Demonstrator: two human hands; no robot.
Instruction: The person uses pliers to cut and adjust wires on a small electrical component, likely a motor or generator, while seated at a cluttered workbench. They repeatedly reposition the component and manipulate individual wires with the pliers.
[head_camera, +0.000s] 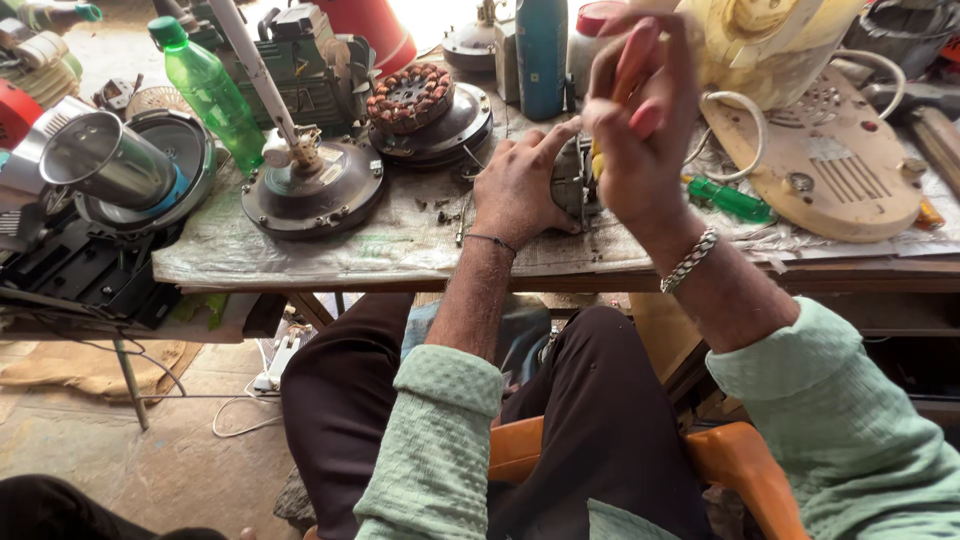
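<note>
My left hand (520, 185) rests on the workbench, fingers wrapped around a small grey metal motor part (572, 180) and steadying it. Above that part, my right hand (640, 120) is closed around the yellow-orange handle of a screwdriver (612, 105), held upright with the shaft pointing down into the part. The tip is hidden behind the hands. A silver chain bracelet sits on my right wrist, a thin band on my left.
On the bench (400, 250) lie a fan motor housing with a white rod (310, 190), a copper-wound stator (410, 95), a green bottle (205, 85), a blue can (541, 55), a green-handled screwdriver (730, 200) and a beige fan base (830, 160). A steel cup (105, 160) stands left.
</note>
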